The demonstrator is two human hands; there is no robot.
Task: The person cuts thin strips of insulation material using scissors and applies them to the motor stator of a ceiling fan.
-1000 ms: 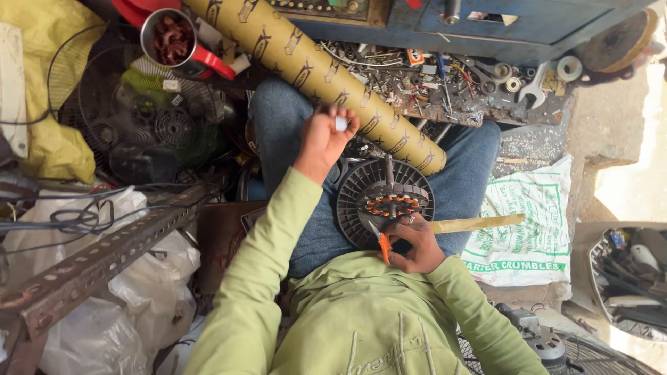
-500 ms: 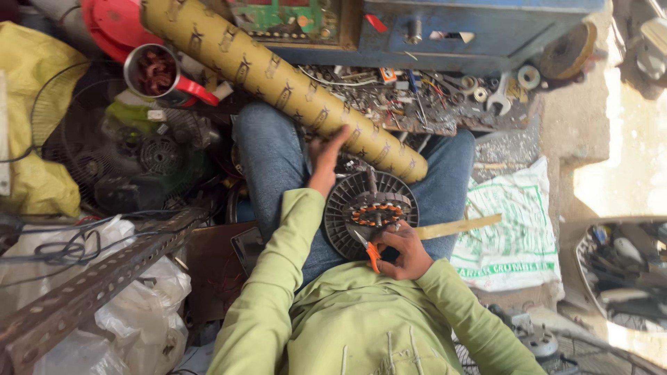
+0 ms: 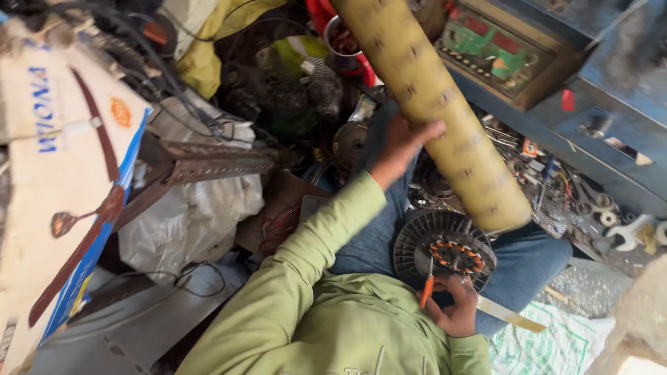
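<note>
Left hand (image 3: 403, 149) lies open-palmed against the long yellow roll (image 3: 427, 104), right hand (image 3: 455, 309) closed around an orange-handled tool (image 3: 426, 292) just below the round motor stator (image 3: 445, 253) on the lap — better to steady the roll with a fuller grip so it cannot slide down onto the windings.
</note>
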